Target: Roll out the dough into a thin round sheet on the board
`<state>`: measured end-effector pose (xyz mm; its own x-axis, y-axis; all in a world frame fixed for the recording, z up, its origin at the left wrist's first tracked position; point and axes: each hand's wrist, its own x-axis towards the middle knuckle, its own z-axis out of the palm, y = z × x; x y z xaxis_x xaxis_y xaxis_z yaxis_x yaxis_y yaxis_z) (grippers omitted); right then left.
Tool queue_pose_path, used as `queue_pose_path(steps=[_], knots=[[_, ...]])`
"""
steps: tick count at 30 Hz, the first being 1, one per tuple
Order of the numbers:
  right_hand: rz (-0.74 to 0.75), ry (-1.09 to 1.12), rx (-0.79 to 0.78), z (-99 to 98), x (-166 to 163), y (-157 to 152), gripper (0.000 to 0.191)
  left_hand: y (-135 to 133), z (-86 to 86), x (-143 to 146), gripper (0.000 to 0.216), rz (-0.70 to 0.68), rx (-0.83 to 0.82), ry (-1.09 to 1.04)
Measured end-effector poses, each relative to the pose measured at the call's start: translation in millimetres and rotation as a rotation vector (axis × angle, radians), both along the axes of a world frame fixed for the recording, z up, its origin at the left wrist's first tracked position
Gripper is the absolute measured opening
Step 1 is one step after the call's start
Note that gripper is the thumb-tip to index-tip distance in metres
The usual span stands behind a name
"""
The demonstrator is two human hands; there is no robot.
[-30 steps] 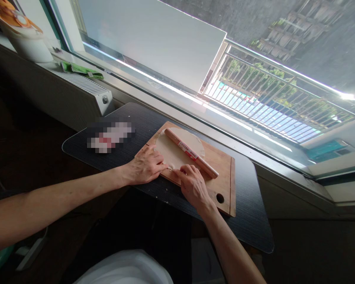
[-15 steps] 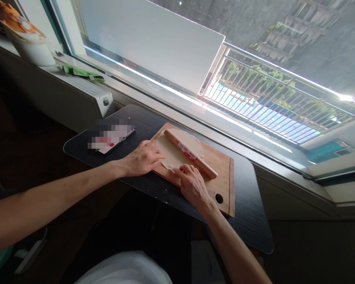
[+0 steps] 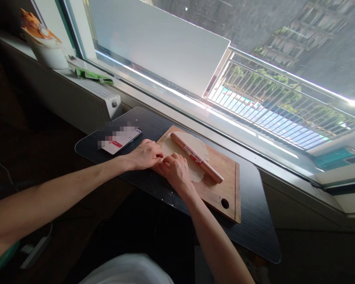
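Note:
A flattened round sheet of dough (image 3: 174,146), pale and uneven at its rim, lies on a wooden cutting board (image 3: 226,173). Across it rests a wooden rolling pin (image 3: 197,157) with a red and white label; neither hand touches it. My left hand (image 3: 147,154) is at the left edge of the dough, its fingers curled in and pinching the rim. Close beside it, my right hand (image 3: 176,170) also has its fingers bent and pressed on the near-left rim. The fingertips and the bit of dough between them are mostly hidden.
The board sits on a dark table (image 3: 256,205) under a window. A lit phone (image 3: 122,141) lies on the table's left part. Beyond are a radiator (image 3: 90,90), a green cloth (image 3: 95,76) and a white pot (image 3: 50,53). A power strip (image 3: 37,250) lies low at left.
My right hand has moved left along the dough's near rim, close to my left hand. The left fingers have curled in. The whole view has shifted slightly; the rolling pin stays on the dough.

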<state>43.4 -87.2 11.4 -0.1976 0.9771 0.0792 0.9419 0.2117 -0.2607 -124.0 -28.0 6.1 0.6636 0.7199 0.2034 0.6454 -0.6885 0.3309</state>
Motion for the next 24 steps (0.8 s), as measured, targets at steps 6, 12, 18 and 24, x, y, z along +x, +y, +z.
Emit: queue_pose_path(steps=[6,12,18,24], knots=[[0.071,-0.017,-0.015,4.7,14,-1,0.022,1,0.1,10,0.021,-0.021,-0.031,0.002],[-0.064,-0.045,-0.009,8.2,18,-3,0.024,7,9.6,14,0.019,-0.152,-0.093,0.085],[-0.059,-0.102,-0.108,11.1,16,-7,0.023,13,14.5,20,0.015,-0.126,-0.103,0.085],[-0.064,-0.06,-0.082,7.0,14,-3,0.02,13,9.7,19,0.017,-0.13,-0.077,0.079]])
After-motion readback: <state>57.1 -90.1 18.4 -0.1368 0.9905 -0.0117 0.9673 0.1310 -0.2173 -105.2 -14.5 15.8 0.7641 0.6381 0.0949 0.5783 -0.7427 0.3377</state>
